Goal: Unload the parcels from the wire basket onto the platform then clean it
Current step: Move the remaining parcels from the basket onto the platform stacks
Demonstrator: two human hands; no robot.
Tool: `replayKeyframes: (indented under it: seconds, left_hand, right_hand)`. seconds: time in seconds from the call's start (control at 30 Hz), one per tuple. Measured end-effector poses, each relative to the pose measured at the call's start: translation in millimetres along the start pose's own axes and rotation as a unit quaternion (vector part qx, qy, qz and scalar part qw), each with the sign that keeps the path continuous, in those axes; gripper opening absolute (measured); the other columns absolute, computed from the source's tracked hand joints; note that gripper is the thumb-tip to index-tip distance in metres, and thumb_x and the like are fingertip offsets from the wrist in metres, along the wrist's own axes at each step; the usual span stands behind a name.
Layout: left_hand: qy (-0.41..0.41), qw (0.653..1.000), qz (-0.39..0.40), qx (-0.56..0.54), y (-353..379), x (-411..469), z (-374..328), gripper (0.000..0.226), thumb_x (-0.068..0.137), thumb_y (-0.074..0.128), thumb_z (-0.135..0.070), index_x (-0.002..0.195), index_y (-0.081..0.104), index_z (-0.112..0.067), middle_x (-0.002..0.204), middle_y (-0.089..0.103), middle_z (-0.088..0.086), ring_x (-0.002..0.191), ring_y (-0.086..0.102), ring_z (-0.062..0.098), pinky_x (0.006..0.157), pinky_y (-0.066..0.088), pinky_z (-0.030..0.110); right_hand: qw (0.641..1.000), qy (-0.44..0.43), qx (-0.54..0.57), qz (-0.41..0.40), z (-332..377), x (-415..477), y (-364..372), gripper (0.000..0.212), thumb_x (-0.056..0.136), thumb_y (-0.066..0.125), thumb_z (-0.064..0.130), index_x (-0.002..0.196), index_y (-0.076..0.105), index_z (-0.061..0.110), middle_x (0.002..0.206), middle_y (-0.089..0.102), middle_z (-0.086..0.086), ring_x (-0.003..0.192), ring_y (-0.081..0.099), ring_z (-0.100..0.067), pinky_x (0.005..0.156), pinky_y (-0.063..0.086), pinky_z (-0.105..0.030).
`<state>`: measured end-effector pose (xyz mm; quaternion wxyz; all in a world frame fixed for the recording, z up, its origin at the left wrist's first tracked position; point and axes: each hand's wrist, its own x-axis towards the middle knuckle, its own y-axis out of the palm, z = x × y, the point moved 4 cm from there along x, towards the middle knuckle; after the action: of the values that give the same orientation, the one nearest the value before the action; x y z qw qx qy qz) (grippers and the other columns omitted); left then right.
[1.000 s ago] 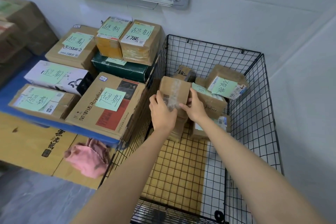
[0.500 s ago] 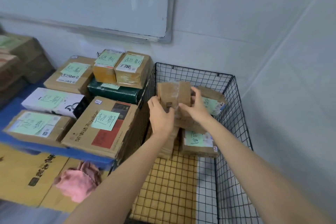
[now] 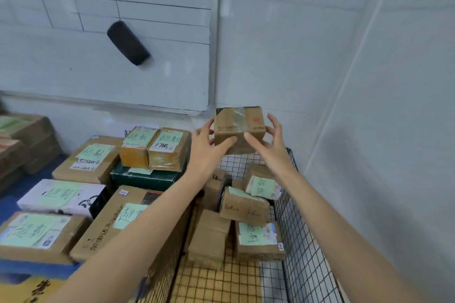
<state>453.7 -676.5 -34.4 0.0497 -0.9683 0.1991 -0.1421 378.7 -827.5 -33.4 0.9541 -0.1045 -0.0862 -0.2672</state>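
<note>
Left hand (image 3: 206, 152): clamped on the left side of a small cardboard box (image 3: 240, 128), thumb laid across the near face, fingers wrapped behind.
Right hand (image 3: 273, 150): clamped on the box's right side, thumb pressed to the near face, the other fingers spread up along the edge.
Small cardboard box: held in the air between both hands, above the far rim of the wire basket (image 3: 302, 241), clear of the parcels inside.
Writing on the held box: clear tape, a round red stamp and dark print are seen; none of it can be read.
Inside the wire basket: four brown parcels are piled at the far end.
Tilted parcel (image 3: 262, 186): topmost, marked by a green note with handwritten characters.
Scribbled parcel (image 3: 243, 209): pen writing on its near side, not legible.
Low parcel (image 3: 258, 238): a green note is stuck beside a printed shipping label.
Plain parcel (image 3: 209, 236): set against the basket's left wall, no label shown.
Basket floor: a yellow board (image 3: 216, 283) is seen through the grid.
Left of the wire basket: a blue platform (image 3: 37, 269) is loaded with boxes.
Royalstar box (image 3: 115, 224): pressed to the basket's left wall, "Royalstar" printed along its edge, its green note partly covered by the left forearm.
1786 box (image 3: 168, 147): at the basket's far left, "1786" penned under a green note; it is stacked on a dark green box (image 3: 145, 178).
Behind the wire basket: a whiteboard (image 3: 147, 76) with ruled lines is fixed to the wall, a black eraser (image 3: 128, 43) stuck on it.
In the way: the basket's near end is crossed by both forearms.
</note>
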Motion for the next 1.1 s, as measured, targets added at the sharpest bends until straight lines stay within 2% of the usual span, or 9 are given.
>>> replayKeyframes:
  seconds: [0.1, 0.23, 0.37, 0.5, 0.57, 0.67, 0.8, 0.93, 1.1]
  left_hand:
    - [0.024, 1.0, 0.011, -0.014, -4.7, -1.6, -16.7, 0.077, 0.087, 0.073, -0.027, 0.151, 0.031, -0.023, 0.128, 0.037, 0.003, 0.102, 0.052, 0.006, 0.062, 0.043, -0.001]
    - [0.045, 0.998, 0.015, -0.039, -7.8, -2.9, -24.2, 0.069, 0.085, 0.074, -0.03, 0.144, 0.038, -0.033, 0.128, 0.04, 0.004, 0.118, 0.049, 0.013, 0.081, 0.041, 0.012]
    - [0.079, 0.994, 0.002, -0.08, -10.6, -6.9, -28.1, 0.06, 0.084, 0.076, -0.02, 0.134, 0.047, -0.036, 0.129, 0.044, 0.005, 0.118, 0.049, 0.005, 0.095, 0.047, 0.02]
    - [0.095, 0.989, -0.008, -0.115, -15.4, -6.8, -32.9, 0.064, 0.071, 0.075, -0.026, 0.13, 0.051, -0.032, 0.13, 0.048, 0.007, 0.122, 0.053, 0.006, 0.105, 0.048, 0.037]
    - [0.107, 0.988, -0.014, -0.108, -18.8, -6.7, -34.1, 0.064, 0.07, 0.076, -0.027, 0.129, 0.051, -0.031, 0.13, 0.049, 0.007, 0.123, 0.052, 0.006, 0.105, 0.049, 0.04]
    - [0.112, 0.989, -0.023, -0.091, -24.9, -6.6, -33.8, 0.065, 0.071, 0.08, -0.023, 0.128, 0.05, -0.031, 0.129, 0.05, 0.005, 0.127, 0.05, 0.008, 0.106, 0.048, 0.041]
    - [0.123, 0.989, -0.034, -0.074, -35.0, -10.9, -35.2, 0.066, 0.077, 0.082, -0.01, 0.131, 0.046, -0.025, 0.131, 0.051, -0.001, 0.129, 0.048, 0.005, 0.104, 0.049, 0.034]
    - [0.119, 0.991, -0.043, -0.038, -54.7, -17.9, -33.7, 0.066, 0.078, 0.083, -0.021, 0.132, 0.046, -0.031, 0.133, 0.052, -0.015, 0.126, 0.049, 0.0, 0.096, 0.047, 0.024]
    - [0.096, 0.994, -0.046, 0.003, -89.9, -33.5, -23.3, 0.068, 0.074, 0.084, -0.038, 0.131, 0.048, -0.034, 0.135, 0.053, -0.019, 0.125, 0.051, -0.001, 0.096, 0.047, 0.026]
  right_hand:
    - [1.0, -0.022, -0.017, -0.001, 19.1, -1.8, -1.6, 0.095, 0.074, 0.071, 0.054, 0.154, 0.025, 0.031, 0.138, 0.038, 0.009, 0.124, 0.051, -0.012, 0.092, 0.046, -0.016]
    - [0.997, -0.064, -0.042, -0.011, 35.3, -1.5, -4.8, 0.08, 0.08, 0.072, 0.046, 0.149, 0.037, 0.027, 0.138, 0.037, 0.005, 0.121, 0.049, -0.002, 0.082, 0.045, -0.001]
    - [0.996, -0.086, -0.016, 0.0, 40.6, -2.2, -4.9, 0.08, 0.079, 0.075, 0.041, 0.148, 0.035, 0.039, 0.143, 0.044, 0.009, 0.125, 0.05, -0.004, 0.097, 0.051, -0.021]
    - [0.996, -0.087, 0.006, 0.007, 46.8, -6.7, -3.8, 0.077, 0.084, 0.075, 0.03, 0.148, 0.034, 0.04, 0.129, 0.053, 0.026, 0.112, 0.053, 0.012, 0.082, 0.05, -0.01]
    - [0.996, -0.086, 0.018, 0.009, 49.4, -6.9, -4.5, 0.076, 0.081, 0.075, 0.034, 0.145, 0.036, 0.042, 0.123, 0.053, 0.032, 0.11, 0.054, 0.011, 0.082, 0.051, -0.012]
    - [0.996, -0.079, 0.045, 0.021, 52.1, -6.9, -2.1, 0.069, 0.077, 0.071, 0.047, 0.14, 0.043, 0.044, 0.137, 0.053, 0.02, 0.115, 0.057, 0.001, 0.093, 0.054, -0.029]
    - [0.991, -0.074, 0.11, 0.013, 52.7, -3.6, 2.4, 0.042, 0.091, 0.066, 0.031, 0.13, 0.053, 0.036, 0.135, 0.056, 0.013, 0.11, 0.062, 0.0, 0.078, 0.06, -0.031]
    - [0.987, -0.035, 0.156, 0.025, 48.3, 5.7, 12.1, 0.041, 0.088, 0.071, 0.024, 0.125, 0.059, 0.037, 0.131, 0.061, 0.011, 0.121, 0.058, -0.016, 0.091, 0.057, -0.048]
    - [0.983, -0.021, 0.172, 0.068, 46.3, 3.6, 36.4, 0.045, 0.086, 0.072, 0.018, 0.126, 0.058, 0.033, 0.13, 0.062, 0.009, 0.118, 0.06, -0.014, 0.091, 0.056, -0.043]
